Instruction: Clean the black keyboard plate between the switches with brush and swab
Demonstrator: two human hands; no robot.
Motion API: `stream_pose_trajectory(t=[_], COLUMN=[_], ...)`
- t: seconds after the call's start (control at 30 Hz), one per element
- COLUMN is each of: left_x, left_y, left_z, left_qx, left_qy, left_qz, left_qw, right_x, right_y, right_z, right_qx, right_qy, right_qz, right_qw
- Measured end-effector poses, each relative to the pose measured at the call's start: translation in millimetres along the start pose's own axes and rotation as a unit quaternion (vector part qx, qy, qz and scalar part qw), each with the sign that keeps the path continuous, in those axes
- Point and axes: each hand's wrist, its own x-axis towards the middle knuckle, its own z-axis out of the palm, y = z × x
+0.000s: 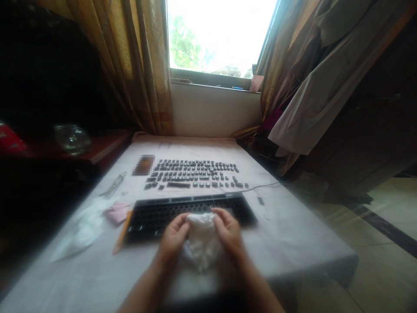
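Between my two hands hangs a white cloth (pixel 203 239), crumpled and blurred, so its exact kind is hard to make out. My left hand (pixel 176 232) pinches its left upper corner, and my right hand (pixel 228 228) grips the right one. Both hands are closed and hover near the front edge of a black keyboard (pixel 146 217), whose key area looks stripped of caps. Beyond the keyboard, loose black keycaps (pixel 198 165) lie in rows on the pale tablecloth (pixel 286 243).
Left of the keyboard are an orange stick-like tool (pixel 122 234), a pink cloth (pixel 117 212), a whitish plastic bag (pixel 86 226) and a metal tool (pixel 115 183). A cable (pixel 260 187) runs off rightward. A glass jar (pixel 73 139) stands on a side table.
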Motion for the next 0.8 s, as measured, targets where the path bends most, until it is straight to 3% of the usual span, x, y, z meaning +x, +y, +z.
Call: stream_pose_trajectory(t=[0.1,0.17,0.23,0.3,0.37,0.47,0.57,0.8], left_x=[1.4,1.9,1.2,-1.0,-4.3,-8.6,-9.1,-3.7], left_y=[-1.8,-2.4,-2.1,-0.8,1.1,4.4,8.5,26.1], left_z=[-0.7,-1.0,-0.8,0.1,1.8,5.2,6.7,-0.6], left_qx=[0.006,0.011,0.016,0.021,0.027,0.029,0.024,0.012], left_qy=[0.014,0.019,0.019,0.016,0.013,0.004,-0.012,-0.068], left_qz=[0.009,0.014,0.015,0.014,0.008,-0.006,-0.027,-0.08], left_qw=[1.0,1.0,1.0,1.0,1.0,1.0,0.999,0.994], right_x=[-3.9,-7.3,-8.8,-7.5,-3.8,3.4,9.7,18.2], right_y=[-6.6,-16.5,-26.5,-33.5,-36.7,-37.5,-38.5,-40.4], right_z=[-5.8,-8.1,-7.3,-3.5,1.3,7.4,12.0,17.1], right_qx=[-0.02,-0.067,-0.117,-0.139,-0.112,-0.029,0.041,0.073], right_qy=[0.015,-0.019,-0.068,-0.092,-0.102,-0.106,-0.112,-0.072], right_qz=[-0.033,-0.155,-0.268,-0.304,-0.262,-0.089,0.049,0.12], right_qw=[0.999,0.985,0.954,0.938,0.953,0.99,0.992,0.987])
